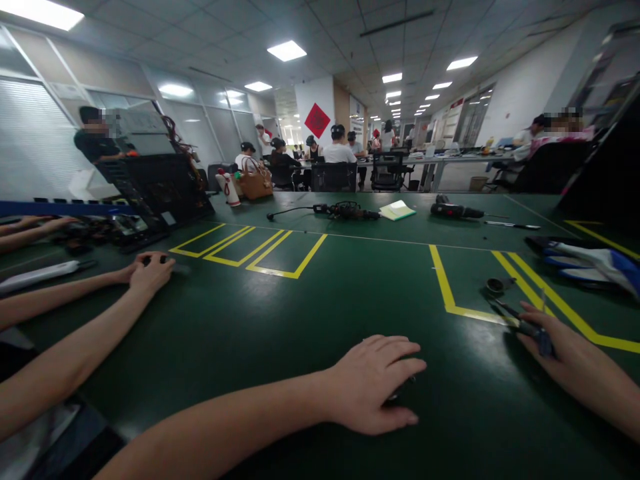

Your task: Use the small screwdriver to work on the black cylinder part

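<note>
My left hand (377, 383) rests palm down on the green table, its fingers curved over a small dark thing (395, 396). Most of that thing is hidden beneath the palm, and its kind does not show. On the right, my right hand (563, 340) is closed on a slim screwdriver-like tool (536, 333) with a dark handle. Its thin shaft points up and left, toward a small round metal cup-shaped part (496, 286) lying on the table just beyond the tip.
Yellow tape (273, 272) marks boxes on the table (280, 320). Farther back lie a cabled dark tool (345, 211), a notepad (397, 210) and a power drill (456, 208). Blue-white gloves (590, 260) lie right. A co-worker's hands (153, 270) hold something dark at left.
</note>
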Motion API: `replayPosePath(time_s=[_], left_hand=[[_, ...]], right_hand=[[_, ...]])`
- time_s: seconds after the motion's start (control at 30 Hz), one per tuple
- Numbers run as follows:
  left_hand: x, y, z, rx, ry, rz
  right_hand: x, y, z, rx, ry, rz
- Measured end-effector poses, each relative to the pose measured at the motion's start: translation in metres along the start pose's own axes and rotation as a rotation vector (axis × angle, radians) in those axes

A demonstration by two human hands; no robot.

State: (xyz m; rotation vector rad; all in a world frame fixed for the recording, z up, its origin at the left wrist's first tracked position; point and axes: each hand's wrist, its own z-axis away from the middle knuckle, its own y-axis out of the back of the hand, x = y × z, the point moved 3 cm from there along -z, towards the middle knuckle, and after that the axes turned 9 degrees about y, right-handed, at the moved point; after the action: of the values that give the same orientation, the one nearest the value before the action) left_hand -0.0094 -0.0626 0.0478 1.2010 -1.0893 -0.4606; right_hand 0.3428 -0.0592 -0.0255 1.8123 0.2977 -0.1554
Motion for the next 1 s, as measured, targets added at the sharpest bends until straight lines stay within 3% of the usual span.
replayPosePath(time_s=[0.13,0.27,0.37,0.53,0.67,0.8,0.9,1.0], left_hand=[[-0.001,0.005,0.009,-0.001,0.201,-0.043],[-0.002,0.006,0.018,-0.074,0.343,0.071],[-0.005,0.005,0.023,-0.062,0.374,0.171],[-0.017,0.005,0.023,0.079,0.39,0.357],[-0.035,0.005,0.008,0.28,0.535,0.687],[-0.044,0.0,-0.012,0.503,0.816,1.263],[-0.039,-0.002,-0.025,0.609,0.843,1.619],[-0.036,-0.003,-0.031,0.634,0.791,1.787]], right_hand=[[-0.015,0.018,0.001,0.107,-0.005,0.028],[-0.043,0.04,0.004,0.161,-0.136,-0.104],[-0.077,0.052,0.009,0.238,-0.123,-0.389],[-0.14,0.044,0.017,0.118,-0.255,-0.948],[-0.173,0.031,0.013,0.033,-0.268,-1.104],[-0.181,0.025,0.009,0.014,-0.164,-1.02],[-0.181,0.022,0.01,-0.023,-0.112,-0.899],[-0.18,0.02,0.01,-0.055,-0.083,-0.823]])
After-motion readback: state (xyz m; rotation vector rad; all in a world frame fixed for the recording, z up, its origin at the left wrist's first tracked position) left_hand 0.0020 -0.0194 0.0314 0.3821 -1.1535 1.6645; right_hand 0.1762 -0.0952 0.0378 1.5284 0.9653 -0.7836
